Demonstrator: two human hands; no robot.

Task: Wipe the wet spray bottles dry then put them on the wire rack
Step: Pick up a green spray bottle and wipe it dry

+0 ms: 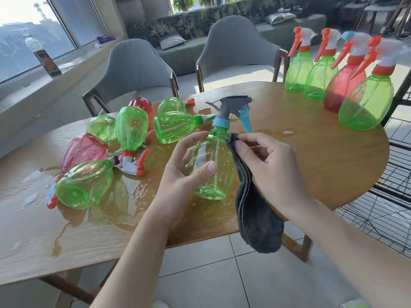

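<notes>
My left hand (185, 165) grips a green spray bottle (219, 158) with a grey head and blue trigger, held upright above the table's front edge. My right hand (262, 161) pinches a dark grey cloth (255, 218) against the bottle's right shoulder; the cloth hangs down past the table edge. Several wet green and pink bottles (89, 183) lie on their sides at the left in puddles. Several upright bottles (364, 101) with orange triggers stand in a row at the right. The black wire rack (391, 196) shows at the right, beyond the table.
The wooden table (311, 156) is wet on its left half, with water pooled around the lying bottles. Two grey chairs (238, 50) stand behind it. A dark bottle (44, 56) sits on the window ledge at the far left. Tiled floor lies below.
</notes>
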